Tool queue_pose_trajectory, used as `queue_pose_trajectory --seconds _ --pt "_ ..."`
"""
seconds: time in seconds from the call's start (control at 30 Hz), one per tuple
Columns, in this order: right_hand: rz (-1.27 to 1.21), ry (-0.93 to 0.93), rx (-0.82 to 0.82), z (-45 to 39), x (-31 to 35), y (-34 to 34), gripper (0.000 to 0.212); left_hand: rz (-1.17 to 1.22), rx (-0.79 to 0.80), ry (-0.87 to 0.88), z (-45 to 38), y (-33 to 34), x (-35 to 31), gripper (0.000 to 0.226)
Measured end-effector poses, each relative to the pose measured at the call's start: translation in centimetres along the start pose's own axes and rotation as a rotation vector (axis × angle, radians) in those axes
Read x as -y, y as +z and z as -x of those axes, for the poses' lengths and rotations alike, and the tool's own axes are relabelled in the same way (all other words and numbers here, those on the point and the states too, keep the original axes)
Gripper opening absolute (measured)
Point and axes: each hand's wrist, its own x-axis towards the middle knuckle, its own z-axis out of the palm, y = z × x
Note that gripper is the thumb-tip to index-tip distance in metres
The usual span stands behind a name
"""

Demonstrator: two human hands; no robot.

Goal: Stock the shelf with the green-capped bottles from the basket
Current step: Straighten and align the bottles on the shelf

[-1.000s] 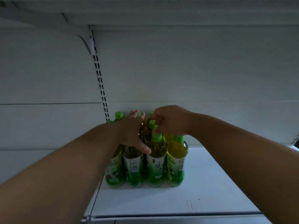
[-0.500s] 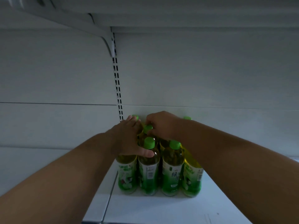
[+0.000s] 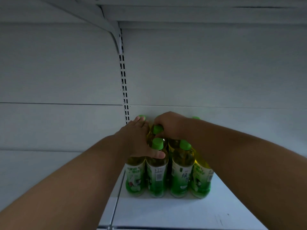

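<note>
Head view: nearest, the white shelf [image 3: 166, 211] is seen, and four green-capped bottles [image 3: 181, 173] are stood upright in a front row on it, touching side by side. Just behind that row, a second-row bottle [image 3: 157, 129] is grasped at its neck by the curled right hand [image 3: 169, 125]. Left of it, the left hand [image 3: 137, 140] is laid over the bottles, thumb pressed on a front bottle, fingers extended. Farthest, the slotted upright [image 3: 123, 77] is seen.
</note>
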Motion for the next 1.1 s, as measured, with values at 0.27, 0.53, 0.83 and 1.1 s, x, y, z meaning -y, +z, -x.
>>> queue_pose_trajectory --seconds 0.27,0.53,0.83,1.1 --pt "0.084 -0.041 0.014 0.2 -0.3 -1.1 0.033 -0.023 0.009 -0.028 0.4 -0.3 -0.5 0.139" --pt "0.111 -0.015 0.072 -0.8 0.4 -0.5 0.041 -0.023 0.019 -0.024 0.5 -0.5 -0.7 0.135" --pt "-0.122 -0.064 -0.165 2.2 -0.3 -0.7 0.041 -0.038 0.054 0.010 -0.2 -0.2 0.1 0.162" --pt "-0.086 -0.171 0.105 4.8 1.2 -0.5 0.029 -0.110 0.087 0.012 0.0 -0.7 0.2 0.152"
